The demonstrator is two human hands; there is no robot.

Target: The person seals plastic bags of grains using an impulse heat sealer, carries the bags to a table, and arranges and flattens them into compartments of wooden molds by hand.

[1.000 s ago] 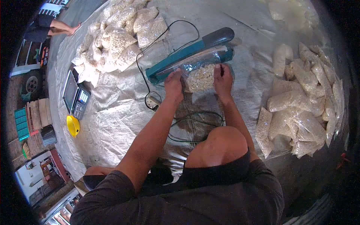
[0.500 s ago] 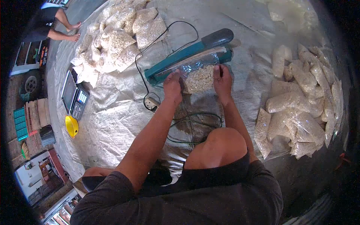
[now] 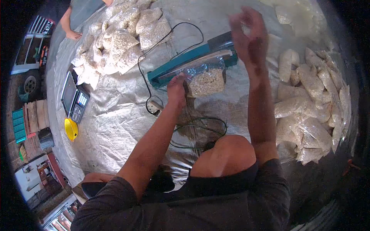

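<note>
A clear plastic bag (image 3: 208,81) with pale, chunky pieces in its lower part lies against a teal bar-type bag sealer (image 3: 181,61). My left hand (image 3: 176,90) pinches the bag's upper left corner at the sealer's front edge. Raised and slightly blurred, my right hand (image 3: 250,36) is off the bag, beside the dark end of the sealer's lever (image 3: 220,41). Its fingers are curved and apart, with nothing seen between them. Part of the lever's end is hidden behind that hand.
Filled bags (image 3: 119,42) are heaped at the back left, and more filled bags (image 3: 308,107) at the right. A digital scale (image 3: 79,101) and a yellow bowl (image 3: 71,129) stand left. A black cord (image 3: 144,77) runs to a power socket (image 3: 155,107). Another person's foot (image 3: 73,35) shows at upper left.
My right hand has let go of the bag's right corner and moved up toward the lever's end. My left hand keeps its hold on the left corner. The other person's legs have shifted.
</note>
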